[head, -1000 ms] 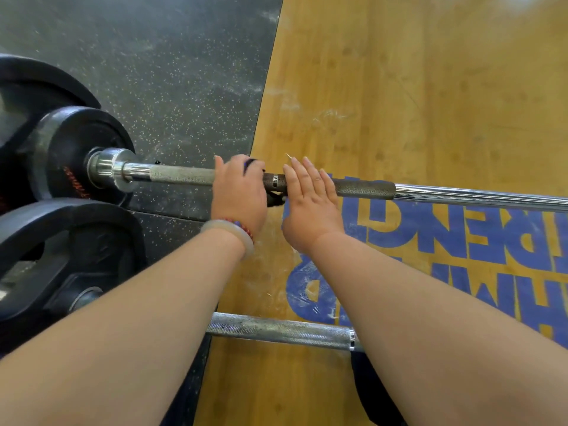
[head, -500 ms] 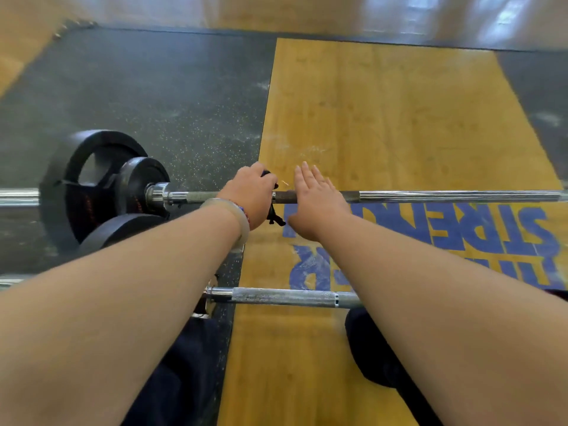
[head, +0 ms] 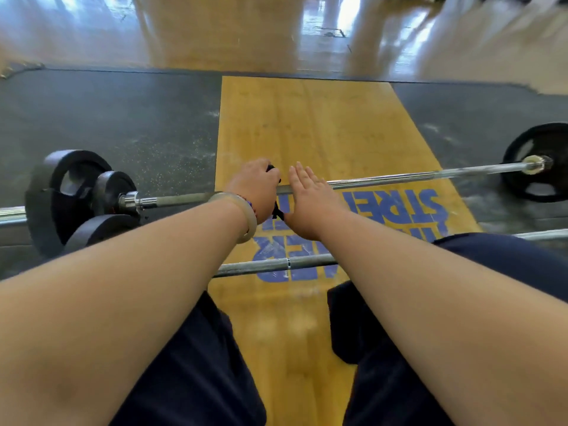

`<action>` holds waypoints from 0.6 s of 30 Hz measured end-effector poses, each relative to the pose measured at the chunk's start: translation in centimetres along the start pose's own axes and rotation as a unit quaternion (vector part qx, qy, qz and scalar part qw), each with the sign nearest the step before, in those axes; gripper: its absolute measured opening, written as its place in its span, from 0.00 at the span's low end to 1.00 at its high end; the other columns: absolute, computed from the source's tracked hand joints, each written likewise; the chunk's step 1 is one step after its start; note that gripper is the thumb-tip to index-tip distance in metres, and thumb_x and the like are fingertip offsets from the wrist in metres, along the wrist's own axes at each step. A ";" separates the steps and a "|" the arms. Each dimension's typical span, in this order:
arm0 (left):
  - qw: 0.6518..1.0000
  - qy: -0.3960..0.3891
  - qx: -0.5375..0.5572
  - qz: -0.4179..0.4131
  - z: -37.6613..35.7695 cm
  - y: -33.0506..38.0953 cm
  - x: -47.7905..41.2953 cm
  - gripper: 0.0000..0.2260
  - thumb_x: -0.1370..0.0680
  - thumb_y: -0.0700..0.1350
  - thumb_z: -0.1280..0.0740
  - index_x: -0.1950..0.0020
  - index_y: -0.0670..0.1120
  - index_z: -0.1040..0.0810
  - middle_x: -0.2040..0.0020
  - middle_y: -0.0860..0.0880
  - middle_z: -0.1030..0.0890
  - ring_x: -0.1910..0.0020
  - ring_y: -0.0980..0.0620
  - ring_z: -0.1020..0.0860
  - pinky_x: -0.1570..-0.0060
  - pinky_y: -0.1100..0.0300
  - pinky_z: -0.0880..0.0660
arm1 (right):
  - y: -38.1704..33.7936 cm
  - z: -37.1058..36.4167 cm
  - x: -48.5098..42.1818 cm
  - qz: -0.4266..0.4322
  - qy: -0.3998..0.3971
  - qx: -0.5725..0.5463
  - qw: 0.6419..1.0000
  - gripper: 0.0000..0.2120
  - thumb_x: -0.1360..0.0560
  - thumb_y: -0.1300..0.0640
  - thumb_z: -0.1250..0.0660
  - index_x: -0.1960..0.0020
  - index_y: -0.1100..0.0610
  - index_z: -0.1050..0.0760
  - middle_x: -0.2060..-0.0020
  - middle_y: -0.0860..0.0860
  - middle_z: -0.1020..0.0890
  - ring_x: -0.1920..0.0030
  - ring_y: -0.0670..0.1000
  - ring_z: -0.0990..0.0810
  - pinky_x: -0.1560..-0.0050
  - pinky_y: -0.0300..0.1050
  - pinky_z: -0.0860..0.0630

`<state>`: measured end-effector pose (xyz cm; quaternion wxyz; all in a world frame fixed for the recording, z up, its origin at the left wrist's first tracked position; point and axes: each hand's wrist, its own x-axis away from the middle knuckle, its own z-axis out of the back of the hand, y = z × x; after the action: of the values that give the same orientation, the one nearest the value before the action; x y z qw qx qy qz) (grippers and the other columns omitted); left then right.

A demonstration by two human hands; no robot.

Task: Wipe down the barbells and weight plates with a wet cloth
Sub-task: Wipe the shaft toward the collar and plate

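Note:
A long steel barbell (head: 399,177) lies across the yellow wooden platform, with black weight plates (head: 58,195) on its left end and a black plate (head: 541,161) on its right end. My left hand (head: 255,189) grips a dark cloth (head: 276,212) wrapped round the bar's middle; a loose corner of the cloth hangs below my hand. My right hand (head: 307,204) rests flat on the bar just right of the cloth, fingers straight. A second bare barbell (head: 276,265) lies nearer to me, partly hidden by my arms and knees.
The yellow platform (head: 307,124) with blue lettering sits between dark rubber mats (head: 123,124). A further black plate (head: 98,229) lies by the left plates. Shiny wooden floor (head: 246,35) stretches beyond. My dark-clothed knees (head: 507,262) are at the bottom.
My head has risen and pulled back, so the whole bar and its right plate have come into view. Both hands stay at the bar's middle, the left still gripping the cloth.

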<state>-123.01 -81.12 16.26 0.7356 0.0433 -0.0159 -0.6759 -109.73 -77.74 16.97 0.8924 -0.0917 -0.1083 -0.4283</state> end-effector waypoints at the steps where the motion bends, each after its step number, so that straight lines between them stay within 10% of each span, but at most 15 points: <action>1: 1.000 0.005 0.003 -0.011 0.3 0.5 -0.2 0.10 0.21 0.40 0.39 0.40 0.40 0.27 0.41 0.42 0.29 0.48 0.44 0.28 0.53 0.55 0.29 | 0.2 0.0 0.4 -0.005 0.001 0.002 1.000 0.38 0.20 0.47 0.43 0.23 0.57 0.66 0.24 0.51 0.63 0.24 0.50 0.62 0.25 0.47 0.57; 18: 0.997 -0.048 0.022 -0.053 -7.5 9.8 -8.4 0.12 0.22 0.39 0.40 0.39 0.41 0.30 0.39 0.41 0.32 0.41 0.41 0.32 0.47 0.50 0.28 | 11.8 -5.6 -2.8 -0.118 -0.008 -0.022 0.993 0.37 0.19 0.45 0.46 0.24 0.59 0.66 0.23 0.53 0.63 0.24 0.51 0.63 0.25 0.49 0.60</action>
<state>-113.36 -71.64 9.97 0.6957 0.0274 -0.0635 -0.7150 -101.58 -69.82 9.94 0.8326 -0.1009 -0.1158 -0.5321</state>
